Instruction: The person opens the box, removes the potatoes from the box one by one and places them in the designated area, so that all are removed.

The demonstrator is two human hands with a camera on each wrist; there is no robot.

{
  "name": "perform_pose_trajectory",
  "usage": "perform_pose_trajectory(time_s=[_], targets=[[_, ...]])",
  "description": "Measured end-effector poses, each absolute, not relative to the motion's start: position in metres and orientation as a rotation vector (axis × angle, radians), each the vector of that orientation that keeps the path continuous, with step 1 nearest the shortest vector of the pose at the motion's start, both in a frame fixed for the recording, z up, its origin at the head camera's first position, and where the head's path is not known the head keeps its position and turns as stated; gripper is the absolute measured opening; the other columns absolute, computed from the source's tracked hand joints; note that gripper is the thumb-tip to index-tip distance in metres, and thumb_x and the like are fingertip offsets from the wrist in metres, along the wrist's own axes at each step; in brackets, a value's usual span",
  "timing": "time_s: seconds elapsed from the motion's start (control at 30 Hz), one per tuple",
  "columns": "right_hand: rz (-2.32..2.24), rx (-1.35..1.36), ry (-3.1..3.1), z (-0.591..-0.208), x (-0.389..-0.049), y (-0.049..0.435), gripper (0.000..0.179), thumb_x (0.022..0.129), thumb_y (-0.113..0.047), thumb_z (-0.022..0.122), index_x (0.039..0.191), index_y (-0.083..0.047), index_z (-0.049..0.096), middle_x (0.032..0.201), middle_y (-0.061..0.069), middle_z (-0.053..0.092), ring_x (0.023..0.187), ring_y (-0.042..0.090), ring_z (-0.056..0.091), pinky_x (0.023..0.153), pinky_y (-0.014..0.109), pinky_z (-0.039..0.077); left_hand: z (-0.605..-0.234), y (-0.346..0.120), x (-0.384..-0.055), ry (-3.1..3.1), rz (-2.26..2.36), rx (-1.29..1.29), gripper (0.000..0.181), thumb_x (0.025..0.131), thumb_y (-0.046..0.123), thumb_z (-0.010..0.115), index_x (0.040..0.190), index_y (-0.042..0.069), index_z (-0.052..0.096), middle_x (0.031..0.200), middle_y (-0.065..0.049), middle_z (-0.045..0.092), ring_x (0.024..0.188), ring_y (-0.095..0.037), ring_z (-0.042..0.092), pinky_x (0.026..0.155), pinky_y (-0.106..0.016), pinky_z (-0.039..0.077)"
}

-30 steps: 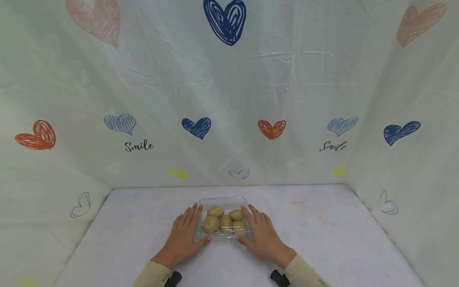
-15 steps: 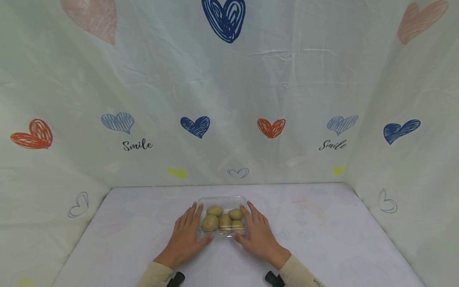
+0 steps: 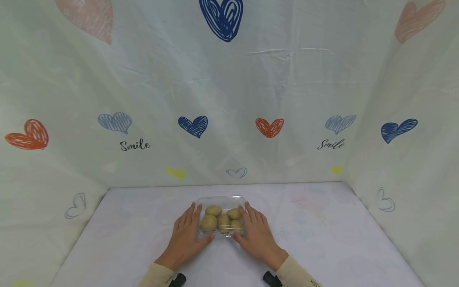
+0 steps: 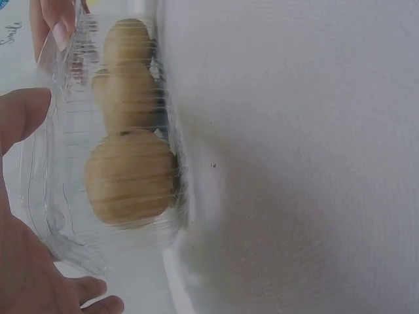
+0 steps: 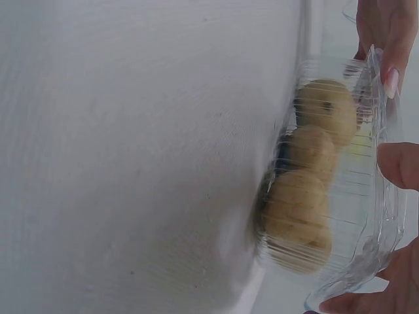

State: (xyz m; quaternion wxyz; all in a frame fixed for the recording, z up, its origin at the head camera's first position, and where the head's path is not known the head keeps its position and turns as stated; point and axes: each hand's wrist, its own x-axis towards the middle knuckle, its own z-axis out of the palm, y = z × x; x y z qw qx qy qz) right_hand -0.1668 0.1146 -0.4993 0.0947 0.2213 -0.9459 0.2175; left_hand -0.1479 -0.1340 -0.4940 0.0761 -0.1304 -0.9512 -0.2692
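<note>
From the head, a heart-printed backdrop [image 3: 229, 87] rises behind the pale desk [image 3: 315, 239]; a clear box [image 3: 223, 201] of potatoes [image 3: 224, 223] sits there between left hand [image 3: 185, 239] and right hand [image 3: 259, 236], grips spread. Left wrist: the desk looks grainy. Right wrist: it is darker by the box.

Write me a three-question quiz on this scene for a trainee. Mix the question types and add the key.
1. Multiple choice: how many potatoes show in the clear container in the head view?
A) two
B) five
C) nine

2. True or false: the left hand and the right hand are both at the same side of the container.

3. Fill in the blank: the black word printed twice on the wall covering behind the table is ____.

Key:
1. B
2. False; they are at opposite sides.
3. Smile
</note>
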Motion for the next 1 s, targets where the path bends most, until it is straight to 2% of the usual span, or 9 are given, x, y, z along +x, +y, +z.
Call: perform_pose_trajectory(time_s=[0.7, 1.0], targets=[[0.472, 0.623, -2.774, -0.4965, -0.1666, 0.1119, 0.074, 0.094, -0.045, 0.076, 0.15, -0.001, 0.053, 0.153, 0.027, 0.052, 0.136, 0.042, 0.054, 0.11, 0.063, 0.046, -0.494, -0.1308, -0.1476, -2.842, -0.784, -0.381, 0.099, 0.092, 0.049, 0.076, 0.159, -0.009, 0.032, 0.163, -0.036, 0.032, 0.147, -0.054, 0.036, 0.116, -0.072, 0.033], [0.426, 0.612, -2.783, -0.496, -0.1664, 0.1111, 0.073, 0.095, -0.045, 0.075, 0.15, -0.002, 0.054, 0.153, 0.026, 0.053, 0.136, 0.042, 0.054, 0.109, 0.062, 0.048, -0.4915, -0.1238, -0.146, -2.839, -0.753, -0.289, 0.091, 0.09, 0.036, 0.078, 0.158, -0.008, 0.037, 0.16, -0.034, 0.038, 0.144, -0.053, 0.04, 0.114, -0.07, 0.037]])
